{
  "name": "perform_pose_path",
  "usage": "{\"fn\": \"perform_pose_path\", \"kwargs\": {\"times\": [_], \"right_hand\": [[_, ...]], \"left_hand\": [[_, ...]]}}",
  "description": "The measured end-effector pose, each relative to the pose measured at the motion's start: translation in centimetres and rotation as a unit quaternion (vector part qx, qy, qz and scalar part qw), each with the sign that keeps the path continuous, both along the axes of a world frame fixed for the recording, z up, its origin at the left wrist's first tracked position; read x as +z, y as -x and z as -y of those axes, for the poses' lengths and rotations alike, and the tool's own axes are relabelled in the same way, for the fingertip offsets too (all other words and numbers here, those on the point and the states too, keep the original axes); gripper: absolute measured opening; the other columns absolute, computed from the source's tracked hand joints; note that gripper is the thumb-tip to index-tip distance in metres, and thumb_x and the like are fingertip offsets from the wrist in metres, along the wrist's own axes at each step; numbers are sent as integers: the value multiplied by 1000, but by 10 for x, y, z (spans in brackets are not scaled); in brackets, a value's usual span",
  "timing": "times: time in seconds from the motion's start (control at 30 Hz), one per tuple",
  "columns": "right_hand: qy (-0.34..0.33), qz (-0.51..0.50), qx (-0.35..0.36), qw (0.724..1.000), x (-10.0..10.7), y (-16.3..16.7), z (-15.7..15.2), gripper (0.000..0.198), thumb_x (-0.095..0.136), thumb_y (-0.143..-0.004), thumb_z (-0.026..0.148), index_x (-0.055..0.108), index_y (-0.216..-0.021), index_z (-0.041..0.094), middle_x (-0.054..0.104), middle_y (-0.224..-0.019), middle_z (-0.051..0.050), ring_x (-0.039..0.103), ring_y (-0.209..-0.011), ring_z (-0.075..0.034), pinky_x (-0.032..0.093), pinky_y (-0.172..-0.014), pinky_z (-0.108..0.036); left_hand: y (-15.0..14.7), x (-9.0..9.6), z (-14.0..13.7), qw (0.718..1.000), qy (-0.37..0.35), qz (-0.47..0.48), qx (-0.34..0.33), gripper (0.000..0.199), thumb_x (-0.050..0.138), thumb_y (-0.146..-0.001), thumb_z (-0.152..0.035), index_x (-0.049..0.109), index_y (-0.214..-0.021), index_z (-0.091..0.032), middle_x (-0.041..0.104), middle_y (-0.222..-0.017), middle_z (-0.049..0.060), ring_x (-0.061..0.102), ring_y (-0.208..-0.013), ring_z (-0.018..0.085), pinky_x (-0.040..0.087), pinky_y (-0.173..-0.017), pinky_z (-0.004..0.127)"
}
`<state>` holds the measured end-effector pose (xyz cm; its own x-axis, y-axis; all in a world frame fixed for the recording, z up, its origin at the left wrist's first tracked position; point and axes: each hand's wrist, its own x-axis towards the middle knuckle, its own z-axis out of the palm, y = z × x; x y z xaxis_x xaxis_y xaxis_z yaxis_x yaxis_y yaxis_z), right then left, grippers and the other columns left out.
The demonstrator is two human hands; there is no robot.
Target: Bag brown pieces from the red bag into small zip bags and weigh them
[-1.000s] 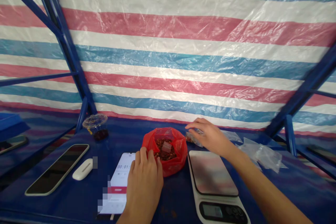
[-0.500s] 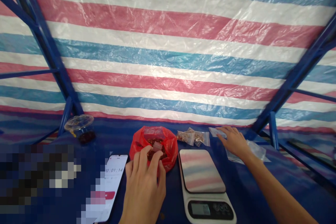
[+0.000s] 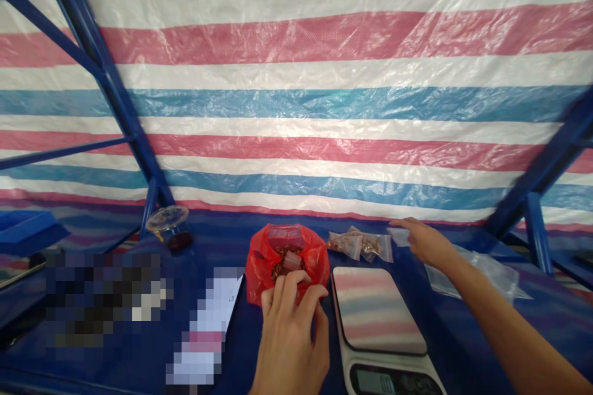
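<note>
- Just past the left hand (image 3: 294, 324): red bag (image 3: 259, 271), mouth spread open, loose brown bits (image 3: 278, 262) and a small translucent piece (image 3: 291, 261) inside.
- With the left hand, bends the fingers over the near rim, thumb apart; cannot tell from above whether pinching the plastic or only resting.
- Well to the right of that hand, reaches with the right hand (image 3: 426, 244) to a small clear bag (image 3: 399, 236); fingers narrow and overlapping it, but cannot tell whether gripping or just touching.
- Has moved with the right hand, over the last second, from above the filled packets (image 3: 345, 244), leaving them uncovered to its left.
- Has shifted with the left hand from over the brown bits towards the right part of the near rim.
- Judging by that, seems to split the work: left hand near the contents, right hand among the plastic.
- Right of the left hand: scale (image 3: 380, 315), display seemingly at zero.
- Under the right forearm: more clear bags (image 3: 495, 274).
- Left of the left hand: phone (image 3: 217, 302), mostly pixelated; farther off, lidded cup (image 3: 178, 239).
</note>
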<state>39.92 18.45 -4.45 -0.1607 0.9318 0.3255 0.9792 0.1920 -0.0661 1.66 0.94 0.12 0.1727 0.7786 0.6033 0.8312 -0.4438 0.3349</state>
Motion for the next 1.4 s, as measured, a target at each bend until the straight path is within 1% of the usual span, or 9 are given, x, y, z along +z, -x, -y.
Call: {"fn": "perform_pose_path", "kwargs": {"times": [0.2, 0.4, 0.57, 0.7, 0.8, 1.0, 1.1, 1.2, 1.4], "right_hand": [[-13, 26, -31, 999, 3, 3, 7, 52, 51, -80, 7, 76, -122, 24, 76, -121, -10, 66, -117, -32, 55, -96, -43], [-55, -156, 20, 986, 52, 33, 23, 34, 52, -95, 32, 78, -116, 23, 78, -116, -10, 70, -101, -29, 56, -94, -43], [1, -382, 152, 912, 85, 119, 81, 37, 65, -92, 52, 79, -110, 23, 78, -114, -9, 72, -96, -26, 58, -90, -39], [101, -457, 205, 859, 79, 179, 133, 28, 70, -91, 51, 80, -102, 27, 79, -104, -5, 73, -93, -22, 59, -88, -35], [113, -510, 199, 829, 70, 196, 148, 28, 72, -90, 50, 79, -102, 26, 78, -102, -6, 73, -93, -21, 59, -86, -32], [141, -590, 195, 771, 68, 202, 145, 33, 76, -86, 53, 73, -99, 22, 75, -95, -6, 72, -86, -21, 61, -80, -31], [161, -571, 210, 777, 72, 206, 149, 33, 73, -90, 51, 71, -107, 23, 74, -97, -6, 72, -86, -21, 62, -80, -32], [116, -511, 248, 815, 78, 204, 155, 27, 65, -96, 44, 69, -116, 26, 72, -110, -8, 70, -98, -22, 61, -87, -34], [33, -342, 292, 892, 86, 185, 156, 13, 59, -99, 31, 72, -96, 30, 67, -109, -8, 66, -102, -23, 57, -91, -36]], "left_hand": [[-1, 0, 2, 1000, 9, 2, -13, 32, 52, -91, -8, 73, -107, -27, 67, -115, 9, 63, -104, 24, 50, -86, 39], [-1, 5, 0, 996, 42, 57, -56, 31, 50, -94, -11, 74, -103, -27, 69, -108, 8, 64, -99, 23, 53, -86, 38], [-9, 8, -2, 970, 109, 190, -102, 26, 62, -94, -24, 70, -118, -28, 69, -121, 7, 65, -113, 23, 56, -97, 37], [-15, 7, 0, 929, 190, 299, -107, 67, 79, -81, -29, 56, -144, -27, 63, -139, 9, 60, -127, 27, 53, -106, 41], [-14, 6, 1, 905, 231, 337, -117, 58, 75, -86, -32, 59, -141, -27, 66, -134, 9, 62, -125, 26, 52, -107, 42], [-2, 1, -1, 893, 212, 368, -146, 56, 75, -87, -41, 61, -140, -27, 65, -138, 10, 61, -128, 27, 51, -110, 43], [3, -1, -3, 895, 218, 366, -133, 53, 76, -87, -40, 64, -137, -28, 66, -137, 9, 62, -128, 27, 52, -109, 43], [7, 2, -3, 894, 225, 366, -131, 47, 72, -90, -39, 65, -136, -28, 66, -138, 9, 62, -129, 27, 52, -110, 43], [10, 5, -2, 889, 253, 340, -175, 50, 67, -94, -41, 63, -141, -25, 64, -144, 12, 60, -134, 29, 46, -116, 46]]}}
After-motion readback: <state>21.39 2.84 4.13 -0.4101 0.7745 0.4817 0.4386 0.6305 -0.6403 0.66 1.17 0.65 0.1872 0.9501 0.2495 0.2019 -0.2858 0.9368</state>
